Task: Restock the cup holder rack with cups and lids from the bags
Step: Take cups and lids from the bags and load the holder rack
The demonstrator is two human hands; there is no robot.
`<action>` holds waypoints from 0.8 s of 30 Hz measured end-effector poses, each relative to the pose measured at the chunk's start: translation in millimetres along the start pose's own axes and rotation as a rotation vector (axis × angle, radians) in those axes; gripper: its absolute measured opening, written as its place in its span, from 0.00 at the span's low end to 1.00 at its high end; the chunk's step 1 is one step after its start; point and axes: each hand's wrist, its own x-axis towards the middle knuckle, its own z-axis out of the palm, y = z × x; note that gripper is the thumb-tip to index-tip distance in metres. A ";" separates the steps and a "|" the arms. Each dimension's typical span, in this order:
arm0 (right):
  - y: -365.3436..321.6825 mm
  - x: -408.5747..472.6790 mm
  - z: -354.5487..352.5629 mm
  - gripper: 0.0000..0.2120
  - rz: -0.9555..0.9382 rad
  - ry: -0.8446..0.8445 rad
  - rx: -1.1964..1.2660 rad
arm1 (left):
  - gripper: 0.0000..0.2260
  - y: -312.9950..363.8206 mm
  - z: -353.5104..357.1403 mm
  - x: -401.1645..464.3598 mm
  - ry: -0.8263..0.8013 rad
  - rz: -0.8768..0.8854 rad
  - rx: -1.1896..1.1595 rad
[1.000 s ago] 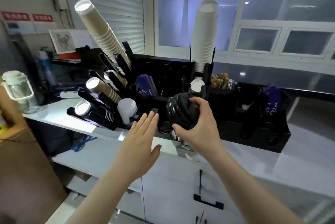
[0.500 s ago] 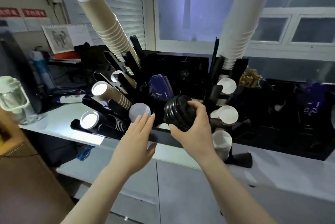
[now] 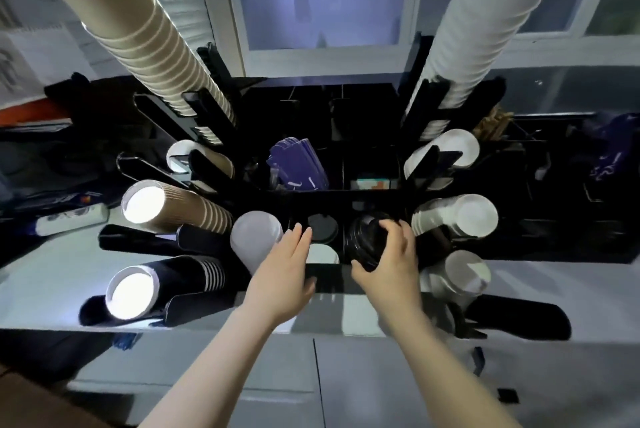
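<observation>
A black cup holder rack (image 3: 367, 197) stands on the counter, seen from above. My right hand (image 3: 389, 261) grips a stack of black lids (image 3: 365, 238) over the rack's front right slot. My left hand (image 3: 285, 270) is open, fingers spread, at the rack's front rim beside a slot with a black lid (image 3: 322, 227) and a white lid (image 3: 320, 254). Brown cups (image 3: 162, 56) rise at upper left, white cups (image 3: 464, 32) at upper right. Shorter brown cups (image 3: 173, 207) and dark cups (image 3: 162, 287) lie in the left slots.
White cup stacks (image 3: 457, 216) fill the right slots. A frosted cup (image 3: 256, 237) sits by my left hand. Purple sleeves (image 3: 298, 164) stand in a middle compartment. The white counter (image 3: 41, 285) runs beneath, with cabinet doors below and a window behind.
The view has moved in and tipped down over the rack. My right hand has lowered the lid stack toward the front slot. My left hand has reached forward to the rack's front rim.
</observation>
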 end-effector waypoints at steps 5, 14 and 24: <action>9.1 1.9 15.1 0.35 -0.015 -0.006 -0.266 | 0.36 -12.7 28.4 8.8 -0.204 0.036 0.101; 7.8 30.2 22.7 0.37 -0.027 -0.241 -0.554 | 0.39 -24.3 38.1 10.3 -0.246 0.076 0.063; 21.2 26.0 37.9 0.42 0.005 -0.250 -0.742 | 0.40 -27.9 34.3 10.7 -0.273 0.109 0.064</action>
